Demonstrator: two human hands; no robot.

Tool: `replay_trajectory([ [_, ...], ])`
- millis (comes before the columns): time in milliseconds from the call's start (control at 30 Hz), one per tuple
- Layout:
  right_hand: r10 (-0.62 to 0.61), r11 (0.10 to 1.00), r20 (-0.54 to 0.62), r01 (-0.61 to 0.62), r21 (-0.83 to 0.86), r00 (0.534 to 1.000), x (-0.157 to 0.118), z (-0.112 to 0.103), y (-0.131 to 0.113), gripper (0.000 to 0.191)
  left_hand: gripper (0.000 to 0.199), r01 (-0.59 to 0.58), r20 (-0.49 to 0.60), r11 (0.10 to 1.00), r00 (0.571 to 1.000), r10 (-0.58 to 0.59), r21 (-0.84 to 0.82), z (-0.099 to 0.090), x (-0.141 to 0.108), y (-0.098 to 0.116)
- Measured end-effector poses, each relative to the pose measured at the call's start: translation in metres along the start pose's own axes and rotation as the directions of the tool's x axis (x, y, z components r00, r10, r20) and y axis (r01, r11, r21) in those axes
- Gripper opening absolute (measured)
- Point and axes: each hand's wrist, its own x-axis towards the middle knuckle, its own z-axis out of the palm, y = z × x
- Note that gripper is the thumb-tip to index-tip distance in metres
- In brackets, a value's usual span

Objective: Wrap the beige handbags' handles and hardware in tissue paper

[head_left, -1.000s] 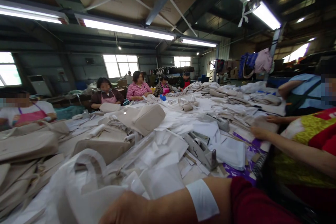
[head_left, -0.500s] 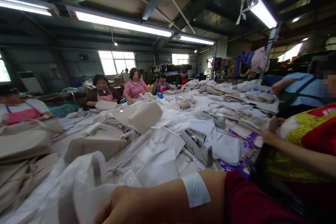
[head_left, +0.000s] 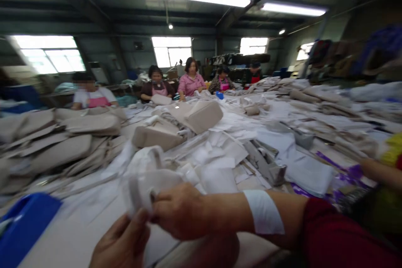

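Left grip (head_left: 122, 238) and right grip (head_left: 182, 211) both clamped on a pale strap loop (head_left: 134, 188), low front centre, fingertips close together near its lower end, presumably to steady one spot from both sides. Blue container (head_left: 37, 224) near left, seemingly within easy reach. Loose white sheets (head_left: 220, 179) spread beyond, beige bags (head_left: 205, 115) heaped among them, likely for shared access; co-workers (head_left: 192, 83) line the far side.
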Motion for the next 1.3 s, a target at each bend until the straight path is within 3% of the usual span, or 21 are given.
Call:
replay_trajectory([
  [67,0.152,0.943,-0.014,-0.141,0.303,0.988,-0.003,-0.006,0.001,0.017,0.025,-0.068,0.05,0.995,0.997,0.065,0.069,-0.006,-0.009,0.005],
  [100,0.228,0.839,0.088,-0.242,0.488,0.97,-0.003,-0.009,0.003,0.023,0.018,-0.179,0.095,0.972,0.981,0.166,0.15,-0.007,-0.013,0.008],
  [167,0.32,0.538,0.281,-0.417,0.733,0.905,-0.001,-0.011,0.005,0.032,0.009,-0.434,0.21,0.851,0.898,0.386,0.296,-0.007,-0.017,0.012],
  [267,0.407,0.139,0.413,-0.502,0.854,0.815,0.003,-0.006,0.0,0.031,0.015,-0.648,0.355,0.659,0.761,0.543,0.382,-0.008,-0.019,0.012],
  [333,0.483,0.031,0.421,-0.496,0.868,0.768,0.005,-0.001,-0.005,0.027,0.016,-0.669,0.373,0.632,0.743,0.555,0.391,-0.011,-0.019,0.01],
  [400,0.531,0.109,0.373,-0.498,0.86,0.761,0.005,0.005,-0.008,0.022,0.013,-0.576,0.339,0.735,0.814,0.472,0.359,-0.015,-0.017,0.008],
  [433,0.533,0.234,0.313,-0.493,0.838,0.786,0.005,0.007,-0.008,0.019,0.017,-0.473,0.318,0.828,0.868,0.381,0.3,-0.016,-0.015,0.007],
  [500,0.454,0.598,0.11,-0.394,0.698,0.884,0.003,0.01,-0.007,0.016,0.031,-0.175,0.298,0.979,0.945,0.137,0.104,-0.016,-0.01,0.006],
  [567,0.248,0.891,-0.084,-0.193,0.411,0.965,0.0,0.013,-0.005,0.018,0.037,0.061,0.282,0.994,0.959,-0.034,-0.086,-0.014,-0.006,0.006],
  [600,0.148,0.957,-0.136,-0.107,0.268,0.98,-0.002,0.013,-0.004,0.018,0.036,0.1,0.257,0.986,0.964,-0.064,-0.132,-0.011,-0.005,0.006],
  [667,0.044,0.991,-0.153,-0.024,0.131,0.987,-0.005,0.012,-0.001,0.017,0.032,0.065,0.183,0.99,0.982,-0.042,-0.122,-0.007,-0.005,0.007],
  [767,0.143,0.918,0.006,-0.135,0.374,0.99,-0.005,0.003,0.005,0.016,0.022,-0.122,0.134,0.991,0.984,0.114,0.057,-0.004,-0.009,0.01],
  [833,0.263,0.652,0.217,-0.339,0.678,0.94,-0.003,-0.003,0.01,0.027,0.018,-0.318,0.156,0.92,0.945,0.288,0.231,-0.005,-0.014,0.012],
  [933,0.379,0.136,0.429,-0.508,0.85,0.82,0.002,-0.004,0.011,0.036,0.014,-0.589,0.294,0.707,0.808,0.511,0.391,-0.007,-0.018,0.01],
  [1000,0.448,0.007,0.456,-0.512,0.859,0.769,0.005,-0.001,0.008,0.034,0.012,-0.639,0.347,0.653,0.769,0.538,0.405,-0.009,-0.019,0.009],
  [1033,0.48,0.01,0.452,-0.519,0.855,0.752,0.006,0.001,0.006,0.032,0.011,-0.606,0.344,0.685,0.795,0.5,0.404,-0.011,-0.018,0.009],
  [1067,0.508,0.062,0.429,-0.528,0.847,0.747,0.006,0.004,0.004,0.028,0.012,-0.528,0.338,0.757,0.844,0.417,0.385,-0.012,-0.016,0.01],
  [1133,0.534,0.326,0.314,-0.534,0.78,0.785,0.007,0.008,0.001,0.022,0.026,-0.262,0.335,0.927,0.928,0.165,0.268,-0.014,-0.011,0.01],
  [1200,0.475,0.696,0.15,-0.475,0.539,0.867,0.006,0.013,-0.001,0.018,0.04,0.012,0.34,0.992,0.939,-0.053,0.122,-0.012,-0.004,0.009],
  [1233,0.421,0.836,0.084,-0.422,0.351,0.903,0.006,0.014,-0.001,0.017,0.043,0.085,0.319,0.993,0.942,-0.105,0.076,-0.01,-0.001,0.008],
  [1300,0.326,0.945,0.022,-0.326,-0.013,0.945,0.005,0.016,-0.002,0.016,0.043,0.11,0.232,0.993,0.965,-0.119,0.054,-0.003,0.005,0.006],
])
